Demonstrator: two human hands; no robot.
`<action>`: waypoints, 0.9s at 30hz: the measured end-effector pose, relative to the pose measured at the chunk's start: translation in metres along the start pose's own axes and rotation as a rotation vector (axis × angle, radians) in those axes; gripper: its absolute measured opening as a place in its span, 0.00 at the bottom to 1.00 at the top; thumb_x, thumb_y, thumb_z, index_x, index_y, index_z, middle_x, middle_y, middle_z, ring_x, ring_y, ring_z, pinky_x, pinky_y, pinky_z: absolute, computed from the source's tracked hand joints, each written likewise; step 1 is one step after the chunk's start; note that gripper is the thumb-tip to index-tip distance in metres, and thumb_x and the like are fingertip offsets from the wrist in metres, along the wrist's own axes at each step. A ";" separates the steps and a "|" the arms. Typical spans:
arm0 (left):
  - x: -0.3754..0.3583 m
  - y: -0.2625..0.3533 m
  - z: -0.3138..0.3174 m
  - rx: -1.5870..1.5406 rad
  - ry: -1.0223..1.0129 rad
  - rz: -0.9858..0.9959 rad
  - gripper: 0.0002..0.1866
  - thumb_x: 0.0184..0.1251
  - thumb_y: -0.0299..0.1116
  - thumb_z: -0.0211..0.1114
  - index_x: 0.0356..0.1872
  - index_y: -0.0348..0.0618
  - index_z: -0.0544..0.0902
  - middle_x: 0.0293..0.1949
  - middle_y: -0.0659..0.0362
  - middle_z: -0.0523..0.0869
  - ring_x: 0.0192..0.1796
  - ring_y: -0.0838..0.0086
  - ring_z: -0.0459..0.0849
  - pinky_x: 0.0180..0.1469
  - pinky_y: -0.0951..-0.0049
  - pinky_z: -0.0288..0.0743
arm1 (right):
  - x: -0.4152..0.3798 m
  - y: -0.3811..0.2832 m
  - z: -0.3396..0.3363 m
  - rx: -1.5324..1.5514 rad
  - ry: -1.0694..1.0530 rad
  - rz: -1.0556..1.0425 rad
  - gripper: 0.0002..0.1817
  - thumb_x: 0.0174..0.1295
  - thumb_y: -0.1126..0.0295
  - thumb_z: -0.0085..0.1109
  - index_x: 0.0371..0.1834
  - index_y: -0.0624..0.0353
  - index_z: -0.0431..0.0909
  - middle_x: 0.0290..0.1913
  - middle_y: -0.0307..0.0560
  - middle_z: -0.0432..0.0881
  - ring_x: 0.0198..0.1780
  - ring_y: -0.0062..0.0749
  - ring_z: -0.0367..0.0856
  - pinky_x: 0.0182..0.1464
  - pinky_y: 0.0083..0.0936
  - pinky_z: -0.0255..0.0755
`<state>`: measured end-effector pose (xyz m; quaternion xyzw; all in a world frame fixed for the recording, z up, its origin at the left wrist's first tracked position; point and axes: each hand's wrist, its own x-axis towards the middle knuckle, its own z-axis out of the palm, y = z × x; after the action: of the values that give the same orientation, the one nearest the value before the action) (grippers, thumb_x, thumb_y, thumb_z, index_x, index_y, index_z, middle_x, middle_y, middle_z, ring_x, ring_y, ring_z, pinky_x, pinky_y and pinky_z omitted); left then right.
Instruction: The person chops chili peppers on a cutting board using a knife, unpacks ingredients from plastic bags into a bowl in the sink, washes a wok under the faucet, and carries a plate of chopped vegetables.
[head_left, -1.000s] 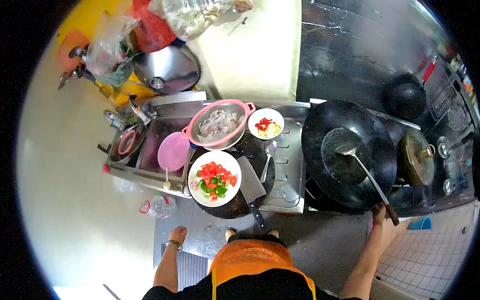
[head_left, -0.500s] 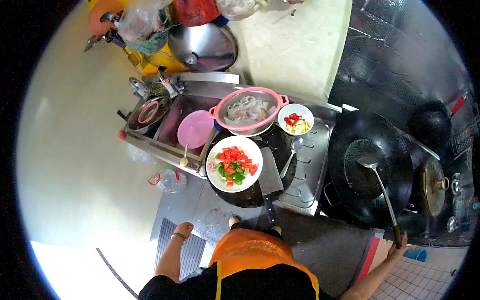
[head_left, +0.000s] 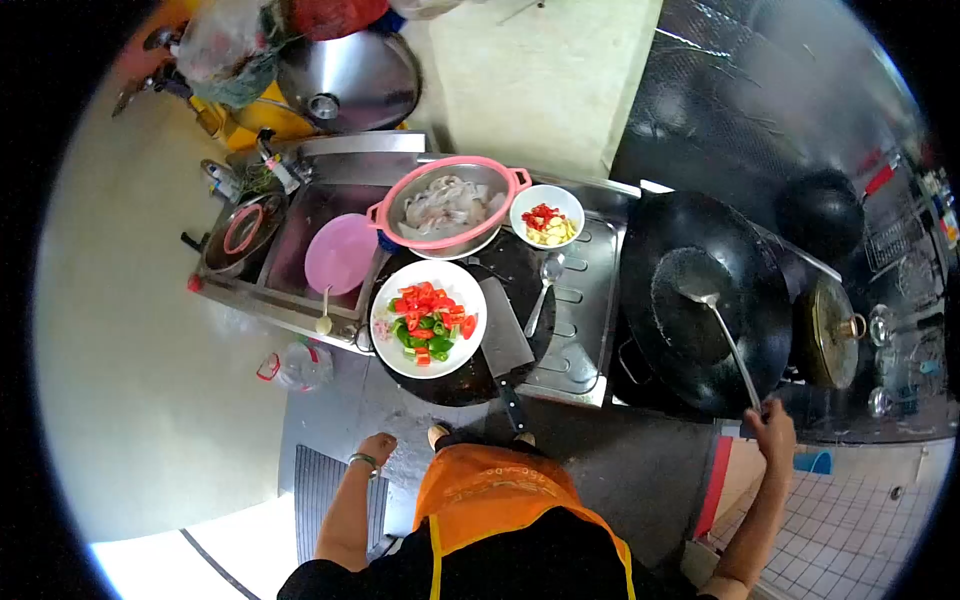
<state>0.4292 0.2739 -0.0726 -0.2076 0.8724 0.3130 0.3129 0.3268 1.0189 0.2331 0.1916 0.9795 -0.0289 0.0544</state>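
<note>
My right hand point(head_left: 772, 432) is closed around the handle end of a metal wok spatula point(head_left: 733, 347), at the near right rim of the big black wok point(head_left: 655, 265). The spatula's blade rests inside the wok, which looks bare apart from it. My left hand point(head_left: 378, 447) hangs low at my left side with its fingers curled and nothing seen in them. It is well below the round chopping board point(head_left: 440, 393), where a white plate point(head_left: 380, 350) of cut red and green peppers sits beside a cleaver point(head_left: 505, 335) and a spoon point(head_left: 543, 290).
Behind the board are a pink-rimmed colander point(head_left: 378, 215) of pale sliced food and a white bowl point(head_left: 574, 203) of chopped red and yellowish pieces. A pink basin point(head_left: 340, 250) is in the sink at left. Right of the wok stands a lidded pot point(head_left: 832, 335).
The view has swung, so the counter and wok appear further left. My right hand now looks closer to the wok's rim, still on the spatula. My left hand stays low and curled.
</note>
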 end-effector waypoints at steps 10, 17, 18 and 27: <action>-0.007 -0.094 0.042 0.295 -0.118 0.038 0.17 0.60 0.45 0.57 0.43 0.46 0.83 0.33 0.53 0.86 0.33 0.67 0.85 0.40 0.66 0.78 | -0.088 -0.063 0.045 0.995 -0.292 0.326 0.11 0.64 0.62 0.54 0.34 0.57 0.68 0.20 0.35 0.67 0.17 0.21 0.66 0.18 0.21 0.62; -0.029 -0.123 0.033 -0.010 -0.146 -0.243 0.18 0.60 0.48 0.57 0.42 0.49 0.84 0.32 0.55 0.87 0.33 0.68 0.86 0.41 0.67 0.78 | -0.125 -0.227 0.099 1.431 -0.548 0.116 0.09 0.65 0.65 0.52 0.32 0.56 0.65 0.19 0.36 0.66 0.19 0.20 0.66 0.21 0.21 0.61; -0.031 -0.110 0.026 -0.050 -0.064 -0.216 0.18 0.60 0.48 0.57 0.43 0.49 0.84 0.32 0.56 0.87 0.33 0.68 0.86 0.41 0.67 0.78 | -0.124 -0.236 0.128 1.419 -0.506 0.011 0.10 0.66 0.64 0.51 0.31 0.56 0.64 0.18 0.36 0.64 0.18 0.21 0.64 0.22 0.21 0.61; -0.053 -0.026 -0.062 -0.101 0.312 -0.090 0.15 0.61 0.46 0.59 0.42 0.50 0.83 0.40 0.55 0.86 0.43 0.60 0.84 0.47 0.63 0.76 | -0.085 -0.263 0.230 1.015 -0.149 0.093 0.19 0.63 0.64 0.52 0.45 0.72 0.71 0.36 0.63 0.80 0.37 0.54 0.80 0.40 0.40 0.70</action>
<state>0.4554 0.2223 -0.0099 -0.3080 0.8834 0.3060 0.1764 0.3274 0.7263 0.0247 0.2348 0.8259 -0.5119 0.0256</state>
